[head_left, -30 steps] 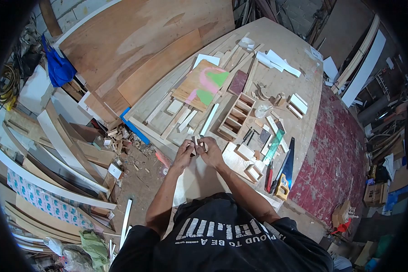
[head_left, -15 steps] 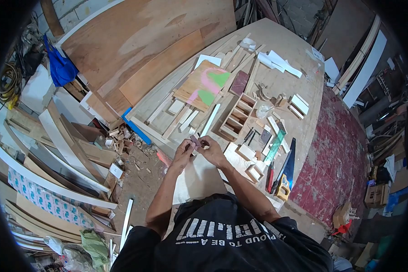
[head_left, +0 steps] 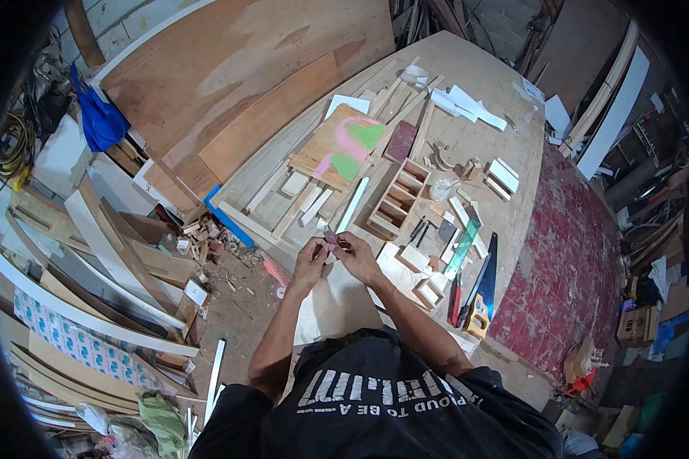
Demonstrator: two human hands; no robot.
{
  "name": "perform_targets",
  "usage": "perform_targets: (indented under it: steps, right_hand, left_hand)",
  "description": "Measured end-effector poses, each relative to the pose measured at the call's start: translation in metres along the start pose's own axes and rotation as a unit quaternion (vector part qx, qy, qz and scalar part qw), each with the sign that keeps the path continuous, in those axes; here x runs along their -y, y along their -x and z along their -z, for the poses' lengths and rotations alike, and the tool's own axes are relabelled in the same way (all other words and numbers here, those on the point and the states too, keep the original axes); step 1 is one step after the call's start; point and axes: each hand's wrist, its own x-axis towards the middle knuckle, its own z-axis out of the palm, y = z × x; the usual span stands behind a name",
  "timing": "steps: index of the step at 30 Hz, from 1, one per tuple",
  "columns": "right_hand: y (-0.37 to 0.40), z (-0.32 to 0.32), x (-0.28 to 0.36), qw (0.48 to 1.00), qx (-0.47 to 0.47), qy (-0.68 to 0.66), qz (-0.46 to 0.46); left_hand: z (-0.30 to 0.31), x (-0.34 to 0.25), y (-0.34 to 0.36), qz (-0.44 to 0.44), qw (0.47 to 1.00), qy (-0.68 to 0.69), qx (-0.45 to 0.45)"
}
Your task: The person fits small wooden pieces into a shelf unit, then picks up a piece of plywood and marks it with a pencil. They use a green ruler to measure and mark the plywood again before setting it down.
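Over the near edge of the workbench (head_left: 314,302), my left hand (head_left: 308,265) and my right hand (head_left: 359,258) meet, fingers closed in a pinch. Between their fingertips is a small purplish-brown piece of sandpaper (head_left: 330,237), partly covered by the fingers. Just beyond the hands lies a white strip (head_left: 353,204). A divided wooden box (head_left: 386,223) sits to the right of it. Past the left hand is a wooden board with pink and green paint (head_left: 325,157).
At the bench's right side lie a handsaw (head_left: 488,279), red-handled pliers (head_left: 455,298), a green clear strip (head_left: 462,249) and a small wooden frame (head_left: 428,292). Wood offcuts (head_left: 199,229) litter the floor at left. Large plywood sheets (head_left: 237,84) lean behind.
Both hands stay together at nearly the same spot. The sandpaper piece has turned slightly between the fingers, and the view has shifted a little.
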Motion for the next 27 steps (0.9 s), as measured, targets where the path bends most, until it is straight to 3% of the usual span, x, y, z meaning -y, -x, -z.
perform_targets:
  steps: [5, 7, 8, 10, 11, 17, 20, 22, 24, 26, 27]
  right_hand:
    - [0.005, 0.005, 0.001, 0.997, -0.047, 0.044, 0.051]
    - [0.003, 0.015, 0.004, 0.997, 0.056, -0.026, 0.043]
    - [0.001, 0.019, 0.005, 0.997, 0.056, -0.028, 0.041]
    - [0.001, 0.027, 0.014, 0.974, 0.133, -0.161, -0.086]
    - [-0.002, 0.029, 0.011, 0.967, 0.128, -0.175, -0.137]
    - [-0.002, 0.034, 0.021, 0.975, 0.135, -0.105, -0.143]
    - [0.002, 0.039, 0.008, 0.972, 0.150, -0.116, -0.141]
    - [0.005, 0.039, -0.012, 0.960, 0.154, -0.203, -0.114]
    - [0.009, 0.043, -0.016, 0.967, 0.112, -0.196, -0.121]
    - [0.011, 0.049, -0.032, 0.977, 0.019, -0.186, -0.101]
    - [0.017, 0.059, -0.018, 0.969, -0.026, -0.209, -0.130]
  left_hand:
    - [0.000, -0.005, 0.004, 0.005, 0.999, 0.036, -0.002]
    - [0.006, -0.004, 0.003, 0.043, 0.997, 0.061, 0.007]
    - [0.007, -0.002, 0.002, 0.046, 0.997, 0.060, 0.007]
    - [0.009, 0.003, -0.001, 0.006, 1.000, 0.009, 0.014]
    - [0.010, 0.006, -0.001, 0.010, 1.000, 0.009, 0.014]
    - [0.004, -0.003, 0.001, 0.040, 0.997, -0.052, 0.037]
    - [0.000, 0.003, -0.003, 0.001, 0.997, -0.072, 0.027]
    - [-0.002, 0.010, -0.005, 0.001, 0.996, -0.077, 0.034]
    - [-0.005, 0.008, -0.004, 0.001, 0.996, -0.082, 0.043]
    - [-0.007, -0.009, 0.002, 0.102, 0.991, -0.021, 0.088]
    - [-0.005, -0.005, 0.001, 0.103, 0.990, -0.022, 0.091]
